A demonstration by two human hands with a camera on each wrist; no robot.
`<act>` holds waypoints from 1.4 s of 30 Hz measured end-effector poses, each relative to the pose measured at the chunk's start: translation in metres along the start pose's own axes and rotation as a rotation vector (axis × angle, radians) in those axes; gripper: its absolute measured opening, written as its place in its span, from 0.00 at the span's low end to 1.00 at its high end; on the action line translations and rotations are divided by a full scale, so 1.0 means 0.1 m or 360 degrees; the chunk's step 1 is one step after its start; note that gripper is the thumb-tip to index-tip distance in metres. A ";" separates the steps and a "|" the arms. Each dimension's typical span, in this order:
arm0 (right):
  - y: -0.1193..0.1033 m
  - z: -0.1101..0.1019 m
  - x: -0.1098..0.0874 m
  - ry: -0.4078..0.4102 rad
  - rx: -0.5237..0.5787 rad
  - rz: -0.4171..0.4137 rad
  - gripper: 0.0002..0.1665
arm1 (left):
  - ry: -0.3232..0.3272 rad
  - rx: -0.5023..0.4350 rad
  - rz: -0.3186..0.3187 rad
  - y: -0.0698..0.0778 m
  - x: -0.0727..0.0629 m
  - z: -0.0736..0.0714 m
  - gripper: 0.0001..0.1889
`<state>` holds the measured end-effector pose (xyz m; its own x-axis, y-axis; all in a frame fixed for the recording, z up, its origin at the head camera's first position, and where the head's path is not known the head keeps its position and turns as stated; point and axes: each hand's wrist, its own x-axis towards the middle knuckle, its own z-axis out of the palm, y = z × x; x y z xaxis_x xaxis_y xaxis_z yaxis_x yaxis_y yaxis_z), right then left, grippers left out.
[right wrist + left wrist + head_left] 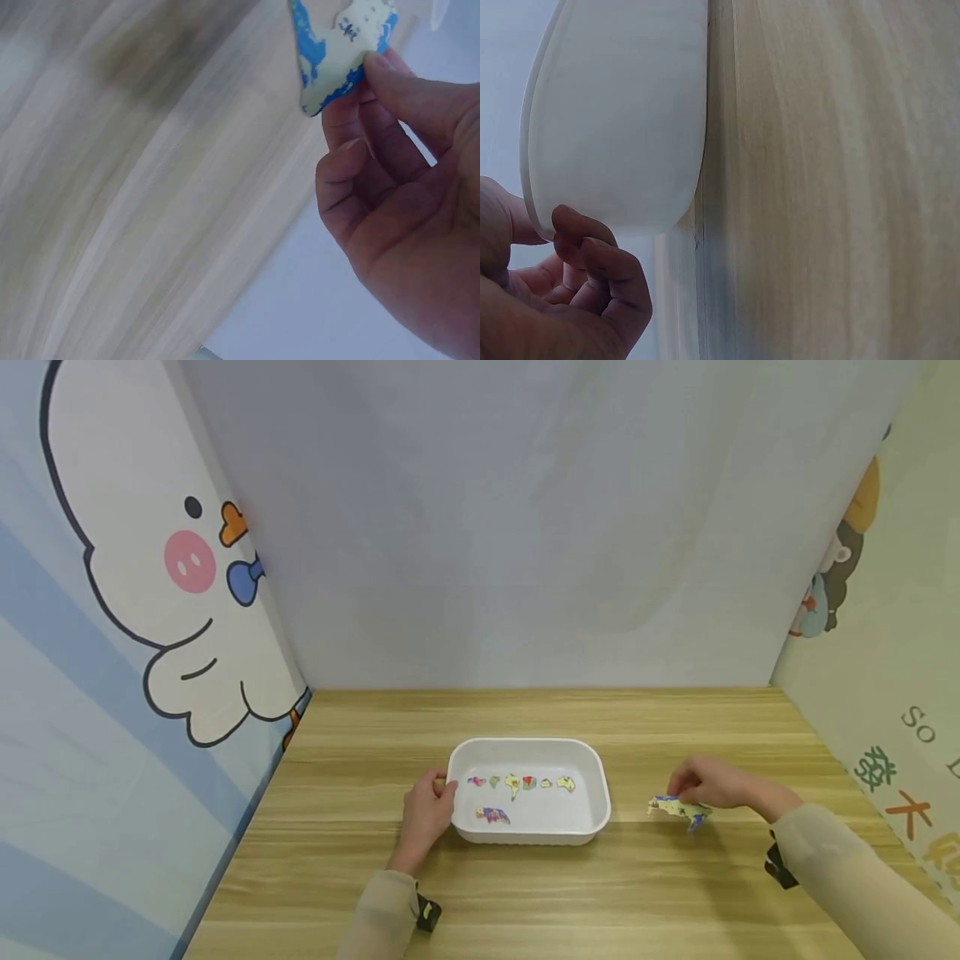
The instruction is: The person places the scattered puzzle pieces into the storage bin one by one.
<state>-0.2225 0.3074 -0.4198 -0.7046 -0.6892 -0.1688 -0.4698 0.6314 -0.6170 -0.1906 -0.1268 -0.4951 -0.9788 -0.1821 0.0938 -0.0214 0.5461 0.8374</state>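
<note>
A white plastic tub sits on the wooden table. My left hand pinches its left rim between thumb and fingers; the left wrist view shows the fingertips against the outer wall of the tub. To the right of the tub, my right hand holds an irregular, map-like puzzle piece over the table. It is cream with blue edges, and a printed character shows on the puzzle piece in the right wrist view. Thumb and fingers pinch it by one edge.
Inside the tub lie several small coloured pieces, most in a row, such as a yellow piece, with a purple-red piece nearer the front. A grey curtain closes off the back, and printed panels flank the table.
</note>
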 end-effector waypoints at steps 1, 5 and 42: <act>-0.02 -0.01 0.03 0.0009 0.0017 -0.0007 0.06 | 0.0004 0.0001 -0.0001 0.00 0.00 0.00 0.11; -0.10 -0.08 0.15 0.0021 0.0029 -0.0023 0.05 | 0.0018 -0.0001 0.0012 -0.02 0.00 -0.01 0.10; -0.62 0.03 0.99 -0.0053 0.0001 -0.0062 0.06 | -0.0015 -0.0047 -0.0033 -0.01 0.00 0.01 0.12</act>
<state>-0.2616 0.1997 -0.4004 -0.6677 -0.7247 -0.1704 -0.4960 0.6038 -0.6241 -0.1907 -0.1264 -0.4962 -0.9801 -0.1852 0.0715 -0.0356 0.5181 0.8546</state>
